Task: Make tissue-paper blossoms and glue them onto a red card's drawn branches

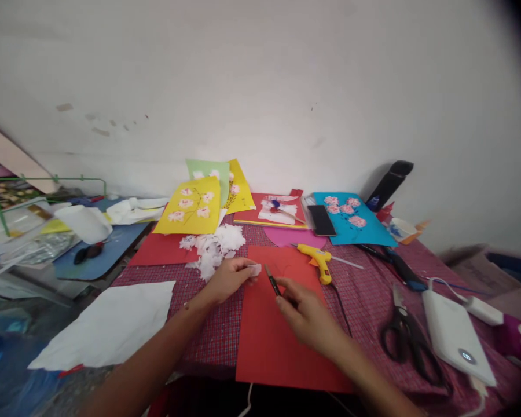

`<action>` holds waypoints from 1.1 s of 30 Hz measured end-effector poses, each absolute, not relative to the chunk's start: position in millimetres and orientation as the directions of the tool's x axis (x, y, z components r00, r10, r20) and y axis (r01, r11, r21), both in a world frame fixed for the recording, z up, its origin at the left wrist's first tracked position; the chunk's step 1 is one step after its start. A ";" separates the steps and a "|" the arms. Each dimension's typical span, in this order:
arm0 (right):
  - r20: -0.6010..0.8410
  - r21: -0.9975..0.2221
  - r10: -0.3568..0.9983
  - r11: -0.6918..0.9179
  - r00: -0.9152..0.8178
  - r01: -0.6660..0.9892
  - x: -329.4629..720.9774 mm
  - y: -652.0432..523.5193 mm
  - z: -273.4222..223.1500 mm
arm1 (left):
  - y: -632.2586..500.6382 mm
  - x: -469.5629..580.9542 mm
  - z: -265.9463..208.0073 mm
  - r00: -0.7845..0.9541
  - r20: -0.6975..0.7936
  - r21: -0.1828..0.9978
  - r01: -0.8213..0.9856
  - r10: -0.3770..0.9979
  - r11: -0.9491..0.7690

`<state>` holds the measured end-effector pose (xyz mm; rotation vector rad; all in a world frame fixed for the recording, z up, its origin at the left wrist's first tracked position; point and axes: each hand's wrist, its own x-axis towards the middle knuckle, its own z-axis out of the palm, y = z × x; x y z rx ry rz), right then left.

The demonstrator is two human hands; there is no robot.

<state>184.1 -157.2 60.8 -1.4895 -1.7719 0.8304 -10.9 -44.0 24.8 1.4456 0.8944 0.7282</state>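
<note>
Two forearms (165, 341) reach in and converge, the left hand (231, 279) pinching one white paper scrap (255, 270) between thumb and fingers, the right hand (306, 313) closed around one slim dark tool (272, 282), both above one red sheet (267, 347). Beyond the right hand lies one yellow glue gun (320, 258), then one dark phone (322, 220); farther back, near the wall (260, 104), are two yellow flower sheets (195, 204), one green sheet (206, 167) and one blue sheet (375, 229).

Pale wall (260, 87) — patchy marks (101, 132), blue tabletop (117, 246)
</note>
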 end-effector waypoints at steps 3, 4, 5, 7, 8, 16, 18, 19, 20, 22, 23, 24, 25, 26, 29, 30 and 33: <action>0.073 -0.796 0.986 0.147 -0.148 0.588 175.6 -155.2 55.7 | -44.8 -10.7 26.4 0.500 -0.061 0.994 0.108 0.864 0.008; 0.062 -0.795 0.986 0.141 -0.154 0.590 174.3 -154.7 53.9 | -44.8 -10.7 26.6 0.502 -0.054 0.995 0.104 0.863 0.002; 0.051 -0.795 0.986 0.135 -0.157 0.591 173.6 -154.1 52.2 | -44.7 -10.7 26.6 0.507 -0.046 0.995 0.103 0.861 -0.007; 0.040 -0.795 0.987 0.127 -0.158 0.593 173.3 -152.7 49.1 | -44.3 -10.9 26.1 0.522 -0.035 0.994 0.105 0.852 -0.023; 0.041 -0.793 0.987 0.126 -0.155 0.596 173.4 -152.0 47.8 | -44.0 -11.1 25.4 0.532 -0.031 0.994 0.102 0.846 -0.028; 0.035 -0.762 0.988 0.123 -0.149 0.636 174.2 -149.5 43.3 | -43.1 -10.5 17.9 0.579 -0.035 0.999 0.006 0.814 0.038; 0.040 -0.754 0.988 0.126 -0.147 0.645 174.0 -150.1 42.7 | -43.3 -10.1 18.5 0.587 -0.046 0.999 0.006 0.808 0.053; 0.043 -0.751 0.988 0.129 -0.147 0.647 173.8 -150.5 42.6 | -43.4 -9.9 18.9 0.585 -0.051 0.998 0.006 0.809 0.059; 0.044 -0.749 0.988 0.131 -0.148 0.649 173.5 -150.8 42.5 | -43.5 -9.8 19.2 0.582 -0.056 0.998 0.004 0.811 0.066; 0.049 -0.745 0.987 0.136 -0.150 0.653 172.7 -151.4 42.7 | -43.5 -9.8 19.0 0.576 -0.068 0.997 0.000 0.815 0.082; 0.051 -0.743 0.987 0.139 -0.152 0.655 172.2 -151.4 42.9 | -43.5 -9.9 18.7 0.574 -0.072 0.996 -0.002 0.816 0.089; 0.052 -0.741 0.986 0.143 -0.156 0.657 171.8 -151.3 43.1 | -43.5 -10.0 18.5 0.573 -0.073 0.996 -0.004 0.816 0.092; 0.051 -0.739 0.986 0.145 -0.160 0.658 171.4 -151.0 43.3 | -43.5 -10.2 18.3 0.576 -0.073 0.996 -0.002 0.814 0.091; 0.051 -0.737 0.986 0.146 -0.161 0.660 171.1 -150.6 43.4 | -43.5 -10.3 18.5 0.580 -0.073 0.996 0.003 0.812 0.087; 0.050 -0.735 0.986 0.143 -0.157 0.663 170.7 -149.1 42.6 | -43.8 -10.5 20.3 0.582 -0.067 0.998 0.025 0.811 0.065; 0.052 -0.736 0.987 0.141 -0.152 0.662 170.8 -148.8 42.1 | -43.9 -10.6 20.9 0.583 -0.064 0.998 0.032 0.810 0.056; 0.057 -0.749 0.987 0.140 -0.148 0.647 171.8 -148.7 40.1 | -43.9 -11.7 20.6 0.600 -0.054 0.999 0.040 0.798 0.037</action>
